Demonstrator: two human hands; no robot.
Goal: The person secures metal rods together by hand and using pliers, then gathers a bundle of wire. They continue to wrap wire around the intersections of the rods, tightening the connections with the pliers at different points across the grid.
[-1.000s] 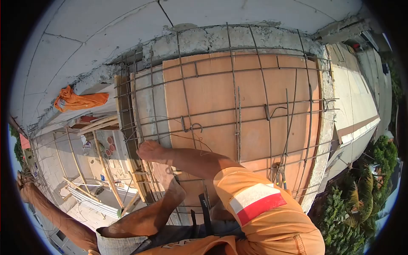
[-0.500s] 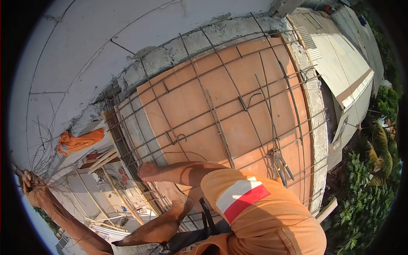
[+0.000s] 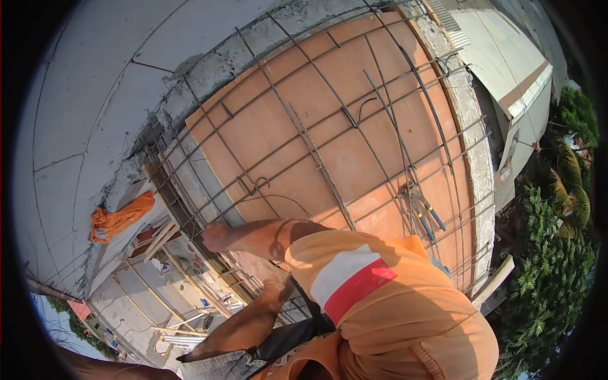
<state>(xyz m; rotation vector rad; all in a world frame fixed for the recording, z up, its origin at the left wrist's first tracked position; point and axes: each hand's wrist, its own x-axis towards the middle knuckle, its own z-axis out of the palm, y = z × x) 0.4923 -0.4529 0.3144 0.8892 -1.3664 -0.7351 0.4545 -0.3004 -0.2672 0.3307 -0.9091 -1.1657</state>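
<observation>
Where the rebar mesh (image 3: 315,158) reaches the near edge of the plywood formwork (image 3: 285,142), the right hand (image 3: 215,235) rests on a bar, fingers curled; I cannot tell whether it grips. The left hand is out of frame. Blue-handled pliers (image 3: 425,215) lie on the mesh, well apart.

Orange plywood deck (image 3: 354,158), rough concrete edge (image 3: 479,171) around it. Rebar grid (image 3: 304,136) laid across deck. Blue-handled pliers (image 3: 423,213) on bars, right side. Bent wire hook (image 3: 258,185) left.
</observation>
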